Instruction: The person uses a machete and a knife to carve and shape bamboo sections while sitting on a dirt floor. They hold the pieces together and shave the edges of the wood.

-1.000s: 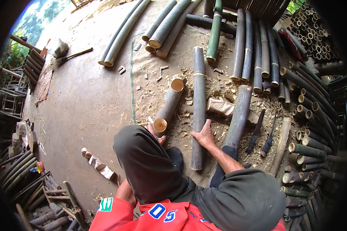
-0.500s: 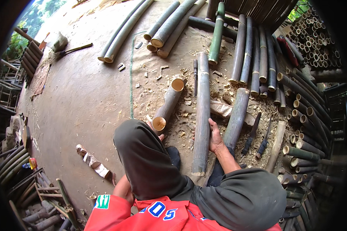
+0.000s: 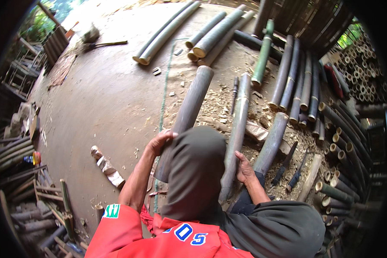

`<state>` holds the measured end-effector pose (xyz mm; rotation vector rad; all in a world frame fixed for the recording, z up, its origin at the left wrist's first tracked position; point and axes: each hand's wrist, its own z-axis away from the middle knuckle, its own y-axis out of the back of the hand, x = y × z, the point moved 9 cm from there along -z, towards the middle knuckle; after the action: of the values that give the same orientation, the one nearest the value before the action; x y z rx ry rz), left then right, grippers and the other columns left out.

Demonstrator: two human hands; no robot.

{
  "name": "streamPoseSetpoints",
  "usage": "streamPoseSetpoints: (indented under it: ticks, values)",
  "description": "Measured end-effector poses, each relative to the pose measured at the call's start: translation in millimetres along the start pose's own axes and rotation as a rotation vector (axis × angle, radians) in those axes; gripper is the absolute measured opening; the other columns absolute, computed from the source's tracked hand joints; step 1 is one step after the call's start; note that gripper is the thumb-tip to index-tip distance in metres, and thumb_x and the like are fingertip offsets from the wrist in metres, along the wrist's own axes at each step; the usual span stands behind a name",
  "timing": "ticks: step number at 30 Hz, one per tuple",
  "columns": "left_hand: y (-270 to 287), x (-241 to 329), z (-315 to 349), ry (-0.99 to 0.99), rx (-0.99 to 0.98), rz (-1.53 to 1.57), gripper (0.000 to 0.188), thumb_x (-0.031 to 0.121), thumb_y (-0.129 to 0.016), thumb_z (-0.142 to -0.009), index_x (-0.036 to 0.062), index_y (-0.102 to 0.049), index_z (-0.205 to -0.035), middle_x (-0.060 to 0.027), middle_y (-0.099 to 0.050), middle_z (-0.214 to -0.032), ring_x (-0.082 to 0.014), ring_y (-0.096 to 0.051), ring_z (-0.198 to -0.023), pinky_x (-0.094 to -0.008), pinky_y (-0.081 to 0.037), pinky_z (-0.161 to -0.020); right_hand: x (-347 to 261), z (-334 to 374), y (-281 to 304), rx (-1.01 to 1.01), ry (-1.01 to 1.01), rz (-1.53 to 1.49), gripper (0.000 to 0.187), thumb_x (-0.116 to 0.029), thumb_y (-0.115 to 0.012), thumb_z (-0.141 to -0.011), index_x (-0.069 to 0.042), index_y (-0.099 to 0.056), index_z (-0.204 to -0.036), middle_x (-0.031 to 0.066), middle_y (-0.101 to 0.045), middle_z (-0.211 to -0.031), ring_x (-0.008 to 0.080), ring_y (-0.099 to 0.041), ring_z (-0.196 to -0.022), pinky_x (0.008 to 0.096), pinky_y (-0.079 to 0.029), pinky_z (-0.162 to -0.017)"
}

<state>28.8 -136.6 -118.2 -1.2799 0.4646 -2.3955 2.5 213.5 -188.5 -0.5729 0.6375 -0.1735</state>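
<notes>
My left hand [image 3: 162, 141] grips the left side of a short dark bamboo tube [image 3: 189, 103], which slants up and away beside my raised left knee. The knee covers part of the tube's lower right side. My right hand [image 3: 245, 170] holds the lower right side of a longer grey-brown bamboo pole [image 3: 238, 133] between my legs; its fingers are partly hidden. Another bamboo pole [image 3: 271, 142] leans near my right leg. Past the first pole lies a slim dark tool [image 3: 234, 95], perhaps a chisel. Two dark-handled knives [image 3: 284, 163] rest on shavings at the right.
Pale wood shavings [image 3: 215, 99] litter the brown floor [image 3: 94, 99]. Several bamboo poles [image 3: 219, 32] lie at the far side, with more poles [image 3: 299, 86] at the upper right. Stacked bamboo [image 3: 339, 189] lines the right edge. A paper-wrapped object [image 3: 107, 170] lies at the left.
My left hand has lifted the short bamboo tube and swung it up, so its cut notch no longer shows. My left knee has shifted right. The view has tilted; my right hand stays at the pole.
</notes>
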Motion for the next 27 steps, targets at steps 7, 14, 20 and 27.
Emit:
streamPoseSetpoints:
  ticks: [7,14,20,27]
  values:
    - [14,-10,10,0.005,-0.036,0.166,0.075,0.041,-0.085,-0.079,-0.0048,-0.059,-0.133,-0.0200,-0.073,-0.113,-0.0292,-0.074,-0.099,-0.0439,-0.062,-0.090,-2,12,-32,-0.175,0.055,-0.099,0.060,-0.016,-0.080,-0.093,-0.001,-0.053,-0.144,0.0124,-0.067,-0.132,0.0230,-0.070,-0.114,0.0374,-0.060,-0.098]
    - [20,-13,23,-0.003,0.070,-0.022,0.076,0.031,-0.084,-0.074,0.0011,-0.055,-0.138,-0.0144,-0.069,-0.115,-0.0240,-0.070,-0.100,-0.0429,-0.060,-0.091,-7,10,-13,-0.105,0.100,-0.012,0.057,-0.016,-0.076,-0.096,-0.002,-0.052,-0.145,0.0129,-0.068,-0.130,0.0230,-0.070,-0.112,0.0380,-0.060,-0.095]
    - [31,-6,28,0.002,0.196,-0.393,0.093,0.030,-0.090,-0.068,-0.0001,-0.048,-0.145,-0.0141,-0.066,-0.122,-0.0241,-0.066,-0.110,-0.0423,-0.055,-0.096,10,-1,-7,-0.071,0.070,0.043,0.068,-0.022,-0.079,-0.094,-0.003,-0.045,-0.150,0.0117,-0.066,-0.132,0.0227,-0.068,-0.113,0.0398,-0.058,-0.096]
    - [10,1,29,-0.199,0.804,-1.347,0.056,0.021,-0.083,-0.077,0.0044,-0.050,-0.119,-0.0220,-0.062,-0.114,-0.0421,-0.063,-0.110,-0.0545,-0.051,-0.094,-1,2,-12,-0.006,0.053,0.141,0.068,-0.013,-0.080,-0.082,-0.006,-0.050,-0.143,0.0077,-0.063,-0.113,0.0232,-0.064,-0.100,0.0444,-0.058,-0.090]
